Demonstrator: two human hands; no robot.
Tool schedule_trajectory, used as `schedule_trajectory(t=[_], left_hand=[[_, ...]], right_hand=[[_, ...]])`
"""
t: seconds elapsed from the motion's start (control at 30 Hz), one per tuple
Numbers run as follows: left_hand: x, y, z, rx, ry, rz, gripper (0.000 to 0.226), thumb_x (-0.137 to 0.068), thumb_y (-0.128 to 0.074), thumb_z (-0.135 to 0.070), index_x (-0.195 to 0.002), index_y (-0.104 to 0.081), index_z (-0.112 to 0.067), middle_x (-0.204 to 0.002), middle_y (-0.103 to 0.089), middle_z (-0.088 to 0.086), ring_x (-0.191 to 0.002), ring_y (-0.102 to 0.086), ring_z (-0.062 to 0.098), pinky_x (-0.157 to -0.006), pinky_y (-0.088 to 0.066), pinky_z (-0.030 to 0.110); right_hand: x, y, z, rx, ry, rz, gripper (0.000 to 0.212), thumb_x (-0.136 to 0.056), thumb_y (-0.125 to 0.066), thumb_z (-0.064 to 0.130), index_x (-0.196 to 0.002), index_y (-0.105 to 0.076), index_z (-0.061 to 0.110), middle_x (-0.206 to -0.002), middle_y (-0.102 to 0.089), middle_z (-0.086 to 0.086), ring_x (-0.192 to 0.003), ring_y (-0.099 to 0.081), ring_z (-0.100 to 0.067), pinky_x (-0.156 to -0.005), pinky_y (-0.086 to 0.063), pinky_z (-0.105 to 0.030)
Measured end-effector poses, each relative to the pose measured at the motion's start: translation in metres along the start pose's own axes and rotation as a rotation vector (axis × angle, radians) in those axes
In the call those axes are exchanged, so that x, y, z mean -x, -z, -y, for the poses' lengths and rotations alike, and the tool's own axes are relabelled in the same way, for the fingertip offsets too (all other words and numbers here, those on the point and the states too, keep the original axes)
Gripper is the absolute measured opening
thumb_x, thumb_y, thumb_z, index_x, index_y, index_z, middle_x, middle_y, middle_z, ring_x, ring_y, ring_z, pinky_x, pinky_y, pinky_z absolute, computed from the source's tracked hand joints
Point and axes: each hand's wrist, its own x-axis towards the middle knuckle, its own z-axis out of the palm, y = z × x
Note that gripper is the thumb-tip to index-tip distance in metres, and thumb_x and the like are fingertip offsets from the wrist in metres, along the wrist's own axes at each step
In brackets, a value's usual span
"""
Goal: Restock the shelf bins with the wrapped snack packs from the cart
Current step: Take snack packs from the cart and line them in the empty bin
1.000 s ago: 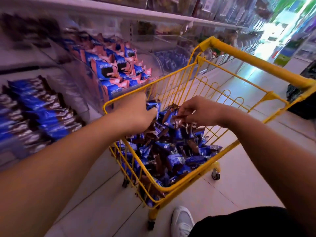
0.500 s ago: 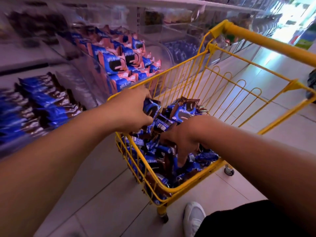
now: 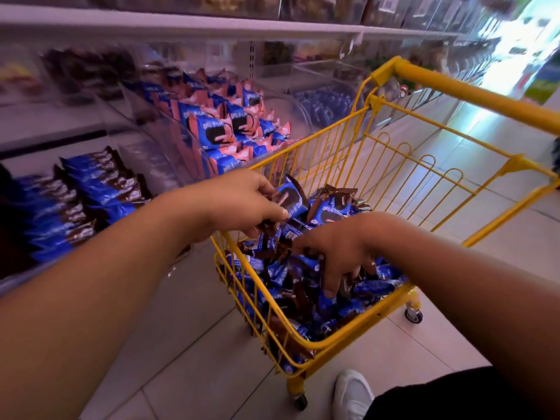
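- Shelf bins (image 3: 169, 153): clear-walled, beyond and to the left of the left hand's fingertips. One holds pink-and-blue packs (image 3: 224, 128); a lower one holds blue-and-brown packs (image 3: 85, 189) like the cart's.
- Cart (image 3: 391, 165): yellow wire, under both hands, the near half heaped with wrapped snack packs (image 3: 288, 286).
- Left hand (image 3: 242, 204): at the cart's shelf-side rim, fingers curled around a clutch of packs; one blue pack (image 3: 289, 200) sticks out just past the fingertips, thumb pressed to its lower edge.
- Right hand (image 3: 339, 250): fingers spread and bent down into the heap, tips buried between wrappers. Whether they have closed on a pack, cannot tell.
- Handling judgement: packs look light, with slick crinkly film and soft, air-puffed bodies over a probably brittle biscuit. Several fit one hand but may slide out of a loose bunch.
- Grip judgement: take them across the body or by the crimped end seals, squeezing lightly; hard pressure could crack the contents.
- White shoe (image 3: 353, 395): on the floor tile below the right wrist, beside the cart's near castor.
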Motion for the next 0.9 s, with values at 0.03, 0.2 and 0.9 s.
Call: schedule_trajectory(t=[0.03, 0.2, 0.9], left_hand=[[0.001, 0.0, -0.001, 0.053, 0.009, -0.036, 0.018, -0.086, -0.075, -0.021, -0.1, -0.064, -0.019, -0.092, -0.073, 0.008, -0.08, -0.073, 0.023, -0.054, -0.053, 0.027], [0.009, 0.003, -0.007, 0.562, 0.078, -0.132, 0.02, -0.085, -0.071, -0.004, -0.102, -0.061, -0.006, -0.086, -0.075, 0.018, -0.074, -0.075, 0.026, -0.062, -0.062, 0.035], [0.038, 0.001, -0.017, 0.697, -0.106, -0.163, 0.034, -0.084, -0.073, -0.022, -0.114, -0.062, -0.014, -0.114, -0.07, 0.012, -0.095, -0.073, 0.028, -0.076, -0.062, 0.038]], right_hand=[[0.009, 0.005, -0.005, -0.066, 0.042, -0.059, 0.087, -0.075, -0.086, 0.014, -0.144, -0.036, 0.029, -0.139, -0.045, 0.002, -0.08, -0.067, -0.019, -0.054, -0.059, -0.03], [0.055, 0.02, -0.034, -0.513, 0.316, -0.543, 0.047, -0.072, -0.086, 0.007, -0.11, -0.061, 0.018, -0.102, -0.072, -0.011, -0.085, -0.072, -0.024, -0.067, -0.061, -0.044], [0.063, 0.003, 0.044, 0.365, 0.234, -1.026, 0.082, -0.092, -0.059, 0.021, -0.156, -0.01, 0.01, -0.142, -0.043, -0.011, -0.121, -0.048, -0.028, -0.097, -0.041, -0.035]])
